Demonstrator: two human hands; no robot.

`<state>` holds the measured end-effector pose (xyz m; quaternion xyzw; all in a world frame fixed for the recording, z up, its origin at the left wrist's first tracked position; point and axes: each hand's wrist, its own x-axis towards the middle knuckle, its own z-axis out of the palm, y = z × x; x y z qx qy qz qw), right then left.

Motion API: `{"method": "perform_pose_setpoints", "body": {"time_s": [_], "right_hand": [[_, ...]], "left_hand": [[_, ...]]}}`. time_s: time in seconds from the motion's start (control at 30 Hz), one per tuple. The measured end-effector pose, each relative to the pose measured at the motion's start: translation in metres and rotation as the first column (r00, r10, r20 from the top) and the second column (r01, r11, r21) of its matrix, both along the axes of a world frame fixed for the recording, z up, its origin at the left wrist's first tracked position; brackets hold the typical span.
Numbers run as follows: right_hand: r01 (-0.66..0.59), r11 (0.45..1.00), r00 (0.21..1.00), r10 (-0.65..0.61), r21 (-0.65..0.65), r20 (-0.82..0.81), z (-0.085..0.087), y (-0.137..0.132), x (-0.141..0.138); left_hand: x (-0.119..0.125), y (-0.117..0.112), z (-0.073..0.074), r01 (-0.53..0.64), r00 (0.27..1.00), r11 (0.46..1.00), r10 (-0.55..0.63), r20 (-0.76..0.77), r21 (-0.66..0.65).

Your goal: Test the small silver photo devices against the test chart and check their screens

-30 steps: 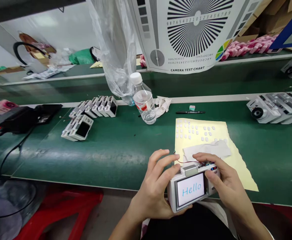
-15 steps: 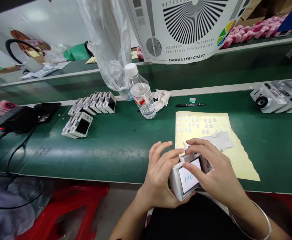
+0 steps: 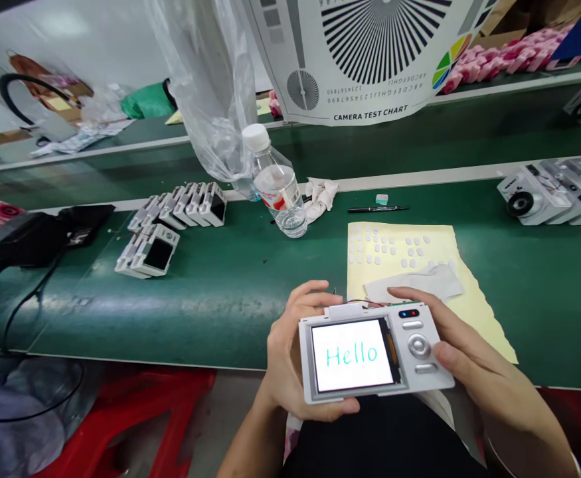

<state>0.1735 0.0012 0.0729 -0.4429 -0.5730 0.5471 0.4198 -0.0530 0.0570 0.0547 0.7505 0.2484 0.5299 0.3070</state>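
Note:
A white digital camera (image 3: 425, 380) is held over the table's front edge, its back turned up to me. Its lit screen (image 3: 352, 355) reads "Hello", and buttons with a round pad sit to the right of it. Thin wires and a green board edge show along its top. My left hand (image 3: 290, 362) is closed round the left end, thumb under the bottom edge. My right hand (image 3: 474, 362) grips the right end, thumb beside the round pad. Beyond the camera lies a yellow sheet (image 3: 474, 312) with rows of small pale pads and a white paper strip (image 3: 419, 284).
A water bottle (image 3: 283, 192) leans beside crumpled tissue (image 3: 321, 198). A black pen (image 3: 378, 209) lies behind the sheet. White cameras stand in rows at left (image 3: 155, 252) and right (image 3: 544, 192). A test chart (image 3: 370, 99) hangs above; a red stool (image 3: 161, 405) stands below left.
The camera has turned from a steep angle to face me, showing its whole screen and buttons. My right hand has moved from its top to its right end.

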Motion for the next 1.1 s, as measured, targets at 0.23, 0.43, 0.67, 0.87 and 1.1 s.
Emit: {"method": "perform_pose_setpoints", "body": {"time_s": [0.23,0.43,0.67,0.87,1.1], "right_hand": [[0.066,0.991,0.980,-0.087,-0.119,-0.181,0.011,-0.011,-0.012],[0.016,0.995,0.987,-0.031,-0.097,-0.157,0.005,-0.013,-0.014],[0.045,0.999,0.999,-0.045,0.020,-0.027,-0.002,-0.011,-0.017],[-0.017,1.000,0.991,0.013,-0.024,-0.130,0.000,-0.010,-0.012],[-0.080,0.962,0.900,-0.043,-0.261,-0.434,-0.027,-0.008,-0.011]], "left_hand": [[0.002,0.000,0.000,0.009,1.000,0.998,-0.010,0.024,0.062],[0.000,-0.006,0.005,-0.066,0.996,0.988,0.074,-0.055,0.142],[-0.003,-0.012,0.008,-0.152,0.966,0.965,0.191,-0.173,0.212],[-0.006,0.001,0.002,-0.040,0.989,0.986,0.062,-0.131,0.164],[-0.013,0.007,-0.043,0.077,0.976,0.971,-0.120,-0.181,-0.228]]}}
